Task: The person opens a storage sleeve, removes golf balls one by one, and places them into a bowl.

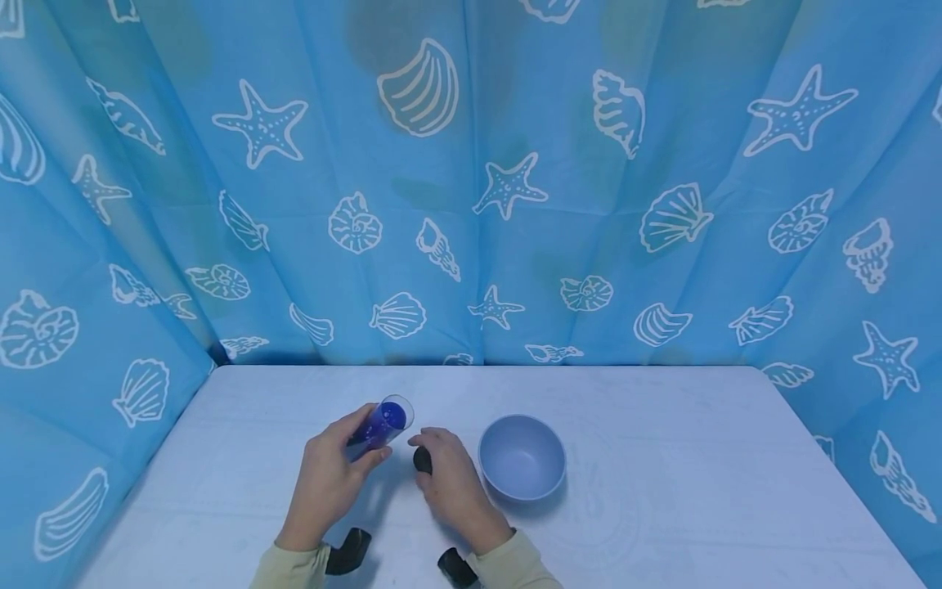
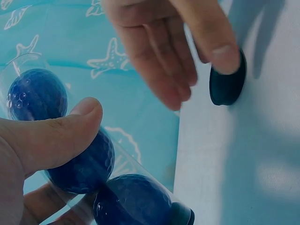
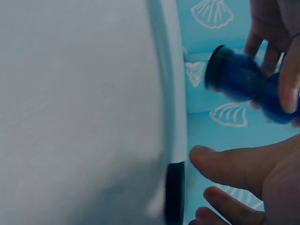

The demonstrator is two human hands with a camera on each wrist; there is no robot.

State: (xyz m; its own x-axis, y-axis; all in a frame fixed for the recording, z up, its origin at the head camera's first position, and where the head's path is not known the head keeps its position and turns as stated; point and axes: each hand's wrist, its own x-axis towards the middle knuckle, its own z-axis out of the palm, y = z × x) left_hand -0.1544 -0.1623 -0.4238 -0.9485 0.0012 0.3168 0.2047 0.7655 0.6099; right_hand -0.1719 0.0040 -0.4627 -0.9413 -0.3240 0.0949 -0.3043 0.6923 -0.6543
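My left hand (image 1: pixel 331 474) grips a clear tube (image 1: pixel 388 419) of blue golf balls, tilted with its uncovered end up. In the left wrist view, three balls (image 2: pixel 133 199) line up inside, the thumb lies across the tube, and a dark base (image 2: pixel 183 213) closes its lower end. A round black cap (image 1: pixel 423 460) lies on the table just under my right hand (image 1: pixel 455 483). That hand hovers with thumb and fingers apart; in the right wrist view, the cap (image 3: pixel 175 193) sits below the thumb tip with a gap between. From the left wrist view, a fingertip overlaps the cap.
A pale blue bowl (image 1: pixel 522 456) stands right beside my right hand, with no contents showing. The white table (image 1: pixel 699 474) ends at a shell-patterned blue curtain (image 1: pixel 515 262) behind and at both sides. Black wrist-worn devices (image 1: pixel 349 551) sit at both sleeves.
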